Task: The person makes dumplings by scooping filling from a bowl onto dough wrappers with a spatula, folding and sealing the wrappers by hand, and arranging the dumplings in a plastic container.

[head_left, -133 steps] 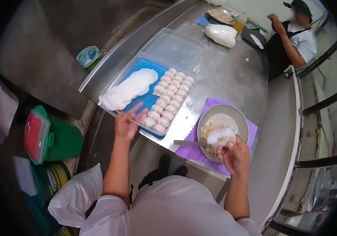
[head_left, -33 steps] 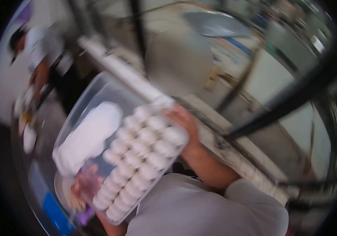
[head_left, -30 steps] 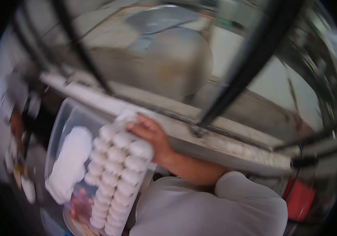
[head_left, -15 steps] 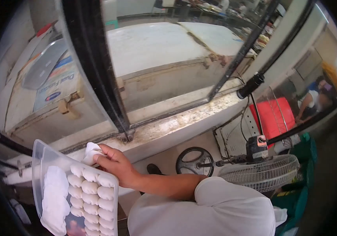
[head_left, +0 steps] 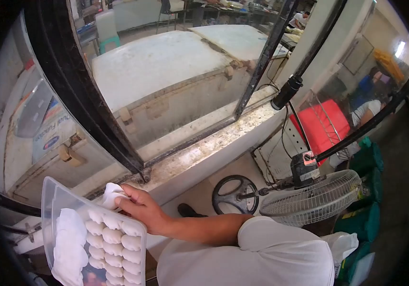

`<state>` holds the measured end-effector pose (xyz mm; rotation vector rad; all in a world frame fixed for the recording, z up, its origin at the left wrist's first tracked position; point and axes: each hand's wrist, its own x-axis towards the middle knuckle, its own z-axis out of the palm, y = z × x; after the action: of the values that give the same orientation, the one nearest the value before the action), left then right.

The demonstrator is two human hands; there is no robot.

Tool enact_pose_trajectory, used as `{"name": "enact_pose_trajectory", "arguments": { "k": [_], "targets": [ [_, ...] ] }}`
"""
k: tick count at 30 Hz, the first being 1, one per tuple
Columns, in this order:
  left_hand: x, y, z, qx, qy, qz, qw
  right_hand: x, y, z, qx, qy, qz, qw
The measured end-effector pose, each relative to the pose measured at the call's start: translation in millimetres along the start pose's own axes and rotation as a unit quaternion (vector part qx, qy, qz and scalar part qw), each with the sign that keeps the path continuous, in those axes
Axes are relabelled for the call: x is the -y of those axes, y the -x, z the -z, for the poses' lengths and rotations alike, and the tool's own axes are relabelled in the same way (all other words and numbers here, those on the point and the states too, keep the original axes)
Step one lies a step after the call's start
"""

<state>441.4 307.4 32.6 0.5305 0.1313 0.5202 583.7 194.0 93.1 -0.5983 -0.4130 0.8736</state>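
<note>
A clear plastic container (head_left: 47, 202) is at the lower left, tilted in view. Rows of white rounded dough pieces (head_left: 113, 235) fill its right side, and a crumpled white cloth (head_left: 69, 245) lies along its left side. Blurred fingertips of my left hand (head_left: 91, 278) show through the see-through bottom, under the container; the rest of that hand is hidden. My right hand (head_left: 142, 208) is closed at the container's upper edge, pinching a folded white cloth-like piece (head_left: 113, 194) between thumb and fingers.
A stained ledge (head_left: 190, 157) and dark window frame (head_left: 85, 95) run ahead, with a white chest freezer (head_left: 152, 62) behind the glass. A caged fan (head_left: 309, 198) with a round base (head_left: 235, 195) stands at right, near green bags (head_left: 362, 221). A person (head_left: 367, 110) is beyond.
The view has turned, so the window and freezer sit further left. The container and right hand appear slightly lower. Both hands keep the same hold.
</note>
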Motion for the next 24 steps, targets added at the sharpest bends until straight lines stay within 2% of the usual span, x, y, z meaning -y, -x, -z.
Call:
{"name": "enact_pose_trajectory", "arguments": {
  "k": [24],
  "targets": [
    [-33.6, 33.5, 4.0, -0.051, -0.027, -0.075, 0.996, 9.8, -1.2, 0.1, -0.016, 0.015, -0.042, 0.999]
  ]
}}
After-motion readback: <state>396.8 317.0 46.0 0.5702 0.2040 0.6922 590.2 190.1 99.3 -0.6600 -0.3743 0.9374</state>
